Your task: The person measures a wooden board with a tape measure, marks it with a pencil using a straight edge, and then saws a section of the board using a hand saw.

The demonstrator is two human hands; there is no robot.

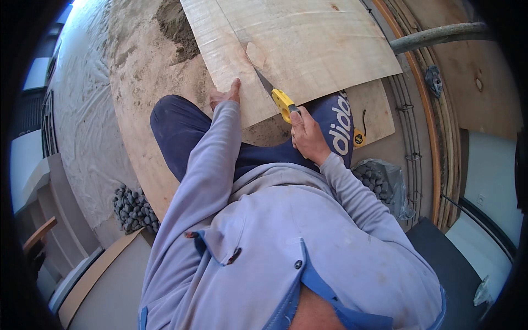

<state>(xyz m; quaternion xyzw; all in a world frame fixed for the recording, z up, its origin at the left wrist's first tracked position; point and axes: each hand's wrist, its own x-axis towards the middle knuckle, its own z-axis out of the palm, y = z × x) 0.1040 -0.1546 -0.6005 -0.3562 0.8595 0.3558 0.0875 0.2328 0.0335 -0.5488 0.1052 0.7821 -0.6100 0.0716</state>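
Observation:
A large pale plywood sheet (308,49) lies in front of me, its near part over my legs. My left hand (224,97) grips the sheet's near left edge, thumb on top; some of its fingers are hidden. In my right hand (309,135) is a handsaw (284,104) with a yellow and dark handle, fingers wrapped round it. Its blade slants away to the left and meets the sheet. A thin dark line runs from near the blade tip toward the far edge, past a pale oval patch (256,55). A yellow tape measure (359,137) lies beside my right thigh.
A sand pile (177,30) lies beyond the sheet's left side. Dark pebbles (135,210) are heaped at left; others fill a clear plastic bag (382,181) at right. Tied steel bars (410,132), long timbers (445,137) and a metal pipe (440,37) occupy the right side.

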